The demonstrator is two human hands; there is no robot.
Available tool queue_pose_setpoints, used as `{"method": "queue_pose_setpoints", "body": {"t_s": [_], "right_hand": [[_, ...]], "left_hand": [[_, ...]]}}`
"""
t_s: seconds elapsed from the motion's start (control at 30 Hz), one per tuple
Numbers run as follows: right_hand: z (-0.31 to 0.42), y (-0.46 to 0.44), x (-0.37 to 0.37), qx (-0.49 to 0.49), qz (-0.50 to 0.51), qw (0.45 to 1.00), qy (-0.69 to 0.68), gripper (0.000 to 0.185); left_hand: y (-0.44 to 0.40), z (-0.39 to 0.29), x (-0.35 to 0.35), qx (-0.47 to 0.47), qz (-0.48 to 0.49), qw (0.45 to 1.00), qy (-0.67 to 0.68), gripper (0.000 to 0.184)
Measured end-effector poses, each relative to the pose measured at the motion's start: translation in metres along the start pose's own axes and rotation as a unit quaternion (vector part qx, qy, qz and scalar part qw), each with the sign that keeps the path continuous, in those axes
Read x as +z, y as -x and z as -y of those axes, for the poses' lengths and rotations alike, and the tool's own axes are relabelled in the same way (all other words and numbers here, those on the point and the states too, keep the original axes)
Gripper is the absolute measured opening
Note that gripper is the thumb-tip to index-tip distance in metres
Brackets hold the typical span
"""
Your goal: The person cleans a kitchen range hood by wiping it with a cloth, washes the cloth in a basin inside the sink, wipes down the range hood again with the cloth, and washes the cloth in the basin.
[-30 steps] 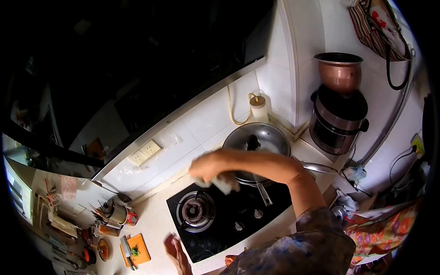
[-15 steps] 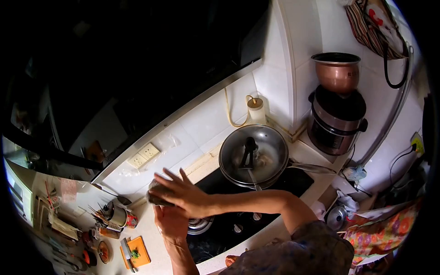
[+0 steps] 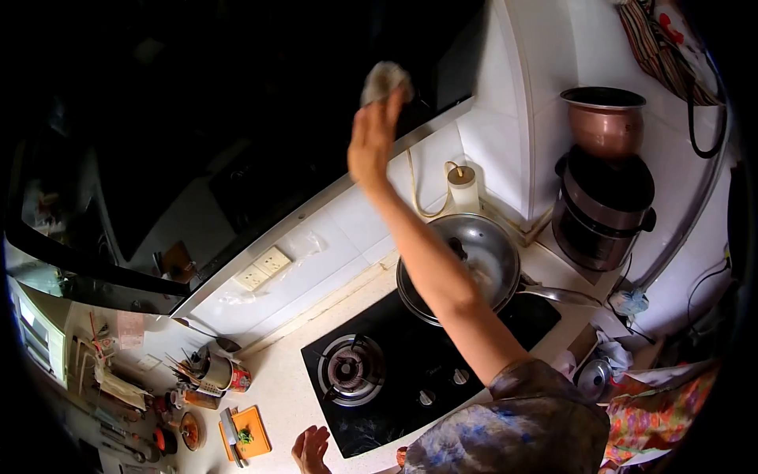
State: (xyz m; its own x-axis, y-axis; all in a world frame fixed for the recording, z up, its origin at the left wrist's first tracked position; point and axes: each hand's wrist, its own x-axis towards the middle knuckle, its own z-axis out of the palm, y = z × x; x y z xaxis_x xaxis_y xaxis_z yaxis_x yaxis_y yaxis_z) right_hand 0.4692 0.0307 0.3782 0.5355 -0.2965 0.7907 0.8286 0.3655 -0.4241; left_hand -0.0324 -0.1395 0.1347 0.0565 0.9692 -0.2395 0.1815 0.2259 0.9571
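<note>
My right hand [image 3: 373,146] is raised in front of the black range hood [image 3: 260,103], its fingers on a wadded, greyish cloth [image 3: 387,82]. The cloth looks pressed to the hood's dark panel, though I cannot tell if it touches everywhere. Low in the view, my left hand [image 3: 311,450] is by the counter's front edge, left of the gas stove [image 3: 403,379]. It holds nothing, and its fingers are loosely bent and apart. Beneath my right forearm, a wok [image 3: 497,245] with a dark-handled utensil in it stands on the stove; the forearm covers part of both.
An orange cutting board [image 3: 254,442] bears a knife [image 3: 230,433] and chopped greens. Behind it are a utensil holder [image 3: 215,371] and a bowl [image 3: 189,430]. A rice cooker [image 3: 604,209] carrying a copper-coloured pot [image 3: 606,126] stands at the right. The wok handle [image 3: 564,295] sticks out rightward.
My hands were together over the stove's left side with the cloth. My right hand has carried it up to the hood, while my left has dropped toward the counter's front edge.
</note>
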Motion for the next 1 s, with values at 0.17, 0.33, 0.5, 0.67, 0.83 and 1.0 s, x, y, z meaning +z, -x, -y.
{"method": "queue_pose_setpoints", "body": {"t_s": [0.17,0.33,0.5,0.67,0.83,1.0], "right_hand": [[0.031,0.1,0.029,-0.168,0.197,0.96,-0.107,0.054],[0.012,0.053,0.001,0.028,0.255,0.946,-0.198,0.041],[-0.036,0.021,-0.01,0.028,0.005,0.999,-0.031,0.048],[-0.001,0.036,0.006,0.027,0.007,0.998,-0.064,0.046],[0.062,-0.002,0.039,-0.205,0.06,0.976,-0.051,0.051],[0.128,-0.099,0.059,-0.411,0.035,0.911,-0.019,0.044]], "left_hand": [[0.002,-0.031,0.026,0.105,0.073,0.992,0.022,0.044],[0.007,-0.035,0.026,0.048,0.094,0.994,0.014,0.045],[0.016,0.032,-0.048,-0.042,-0.036,0.998,0.031,0.048],[0.023,0.071,-0.075,-0.038,0.002,0.998,0.046,0.049],[-0.001,0.068,-0.05,-0.042,-0.002,0.998,0.043,0.045],[-0.007,0.032,-0.018,-0.009,0.031,0.998,0.05,0.044]]}}
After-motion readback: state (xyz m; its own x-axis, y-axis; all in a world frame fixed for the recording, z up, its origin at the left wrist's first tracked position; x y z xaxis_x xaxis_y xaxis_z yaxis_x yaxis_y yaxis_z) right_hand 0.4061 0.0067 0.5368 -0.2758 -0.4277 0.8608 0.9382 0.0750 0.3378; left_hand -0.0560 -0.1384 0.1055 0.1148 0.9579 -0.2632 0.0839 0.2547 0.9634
